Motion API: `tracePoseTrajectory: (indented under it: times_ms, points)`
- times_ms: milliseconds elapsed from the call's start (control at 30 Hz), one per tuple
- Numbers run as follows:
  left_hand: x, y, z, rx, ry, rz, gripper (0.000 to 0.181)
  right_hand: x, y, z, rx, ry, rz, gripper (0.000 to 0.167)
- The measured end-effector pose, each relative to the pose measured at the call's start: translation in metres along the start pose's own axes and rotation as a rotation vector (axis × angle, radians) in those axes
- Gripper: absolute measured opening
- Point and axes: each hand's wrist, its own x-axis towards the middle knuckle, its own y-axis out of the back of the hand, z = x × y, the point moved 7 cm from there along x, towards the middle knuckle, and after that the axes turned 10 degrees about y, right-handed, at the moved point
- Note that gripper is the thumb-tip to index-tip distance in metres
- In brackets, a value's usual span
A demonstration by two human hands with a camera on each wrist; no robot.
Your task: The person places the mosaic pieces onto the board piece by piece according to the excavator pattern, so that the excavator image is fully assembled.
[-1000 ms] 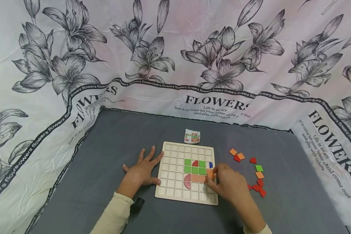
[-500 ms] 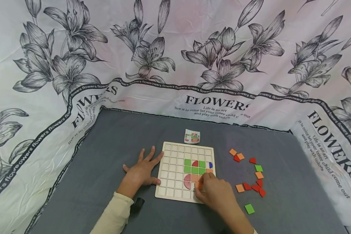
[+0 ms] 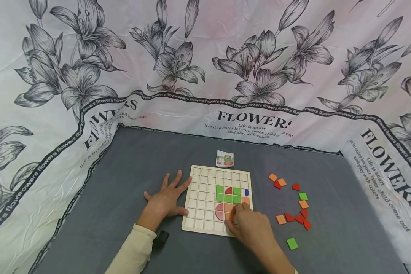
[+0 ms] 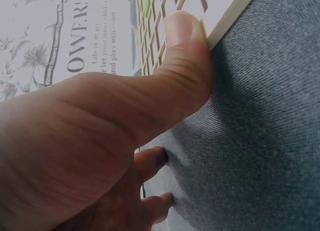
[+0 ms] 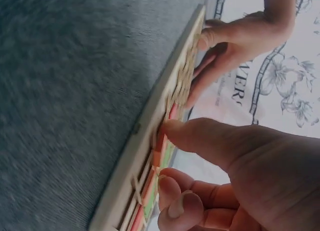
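A pale wooden grid board (image 3: pixel 200 198) lies on the grey cloth, with green, orange, red, pink and blue pieces set in some of its cells. My right hand (image 3: pixel 251 224) pinches an orange square tile (image 3: pixel 229 217) at a lower cell, just right of the pink half-circle (image 3: pixel 219 211). In the right wrist view the thumb touches the edge of the orange tile (image 5: pixel 159 146), and the other fingers are bent close by. My left hand (image 3: pixel 166 201) lies with spread fingers at the board's left side; its thumb (image 4: pixel 182 46) rests on the board's edge.
A small printed pattern card (image 3: pixel 225 159) lies behind the board. To the right are scattered loose tiles: orange squares (image 3: pixel 281 219), red pieces (image 3: pixel 299 219) and green squares (image 3: pixel 292 243). A black object (image 3: pixel 161 238) sits by the left sleeve. Flower-printed cloth (image 3: pixel 178 114) rises behind.
My right hand has moved left and nearer across the board with the orange tile, which now lies flatter at the lower cell. The left hand has stayed still.
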Motion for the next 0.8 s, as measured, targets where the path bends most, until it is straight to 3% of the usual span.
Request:
tracePoseTrajectory:
  times_ms: [167,300,800]
  points:
    - [0.0001,-0.0004,-0.0003,0.001,0.002,-0.005,0.109,-0.002,0.0032,0.0017,0.035,-0.042,-0.053,0.032]
    - [0.0,-0.0001,-0.0005,0.0,0.004,-0.003,0.108,-0.0014,0.0015,0.0006,0.051,-0.028,-0.09,0.032]
    - [-0.0004,0.0,0.0,-0.006,0.003,-0.003,0.108,0.0016,0.0005,-0.0008,0.055,-0.009,-0.074,0.032]
